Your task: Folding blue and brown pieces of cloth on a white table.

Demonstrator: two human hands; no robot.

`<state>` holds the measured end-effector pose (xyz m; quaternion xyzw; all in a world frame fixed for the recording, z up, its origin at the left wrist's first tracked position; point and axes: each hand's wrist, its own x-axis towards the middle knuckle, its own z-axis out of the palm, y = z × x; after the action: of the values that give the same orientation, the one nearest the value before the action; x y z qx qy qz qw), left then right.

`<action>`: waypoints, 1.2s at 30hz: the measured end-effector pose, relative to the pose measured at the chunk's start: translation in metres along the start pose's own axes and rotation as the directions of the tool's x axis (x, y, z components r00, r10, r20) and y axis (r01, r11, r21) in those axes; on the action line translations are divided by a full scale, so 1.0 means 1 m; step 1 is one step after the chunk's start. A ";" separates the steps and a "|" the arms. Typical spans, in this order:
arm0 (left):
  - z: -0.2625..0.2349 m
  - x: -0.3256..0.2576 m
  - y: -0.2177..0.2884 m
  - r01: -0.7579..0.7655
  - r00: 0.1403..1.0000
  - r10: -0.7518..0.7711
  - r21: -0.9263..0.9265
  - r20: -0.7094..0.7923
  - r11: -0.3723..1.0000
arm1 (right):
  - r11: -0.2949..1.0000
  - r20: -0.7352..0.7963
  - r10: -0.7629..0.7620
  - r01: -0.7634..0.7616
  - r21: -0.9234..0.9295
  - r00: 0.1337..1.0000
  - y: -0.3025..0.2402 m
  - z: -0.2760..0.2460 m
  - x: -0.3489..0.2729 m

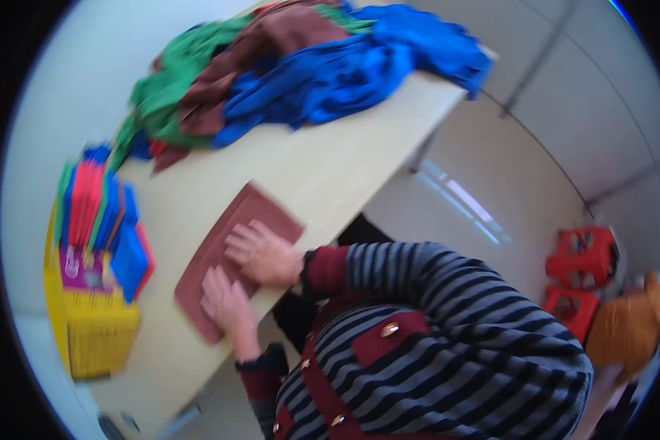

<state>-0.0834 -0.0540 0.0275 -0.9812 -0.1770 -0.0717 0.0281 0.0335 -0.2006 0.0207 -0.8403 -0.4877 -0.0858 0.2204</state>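
A brown piece of cloth (pixel 253 205), folded into a flat oblong, lies on the pale table near its front edge. Pressed flat on its nearer left part is my left hand (pixel 229 306), fingers stretched out. My right hand (pixel 265 254) rests on the cloth a little farther along, also flat with its fingers apart. Neither hand grips anything. The hands cover part of the cloth, and the picture is slightly blurred.
A loose heap of blue (pixel 352 73), green (pixel 180 77) and brown (pixel 271 40) cloths spreads over the table's far end. At left stands a yellow box (pixel 99 334) with folded red, blue and green cloths (pixel 88 205). Red plastic stools (pixel 581 257) stand on the floor at right.
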 end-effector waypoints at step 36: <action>-0.013 -0.018 -0.131 0.343 0.874 -0.268 -0.905 0.405 -0.251 | 0.991 0.003 0.063 -0.062 -0.119 0.998 0.034 -0.020 0.003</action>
<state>-0.1480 0.0608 0.0418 -0.5788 -0.3003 -0.1594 -0.7412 0.0654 -0.2220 0.0294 -0.8672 -0.4558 -0.1048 0.1710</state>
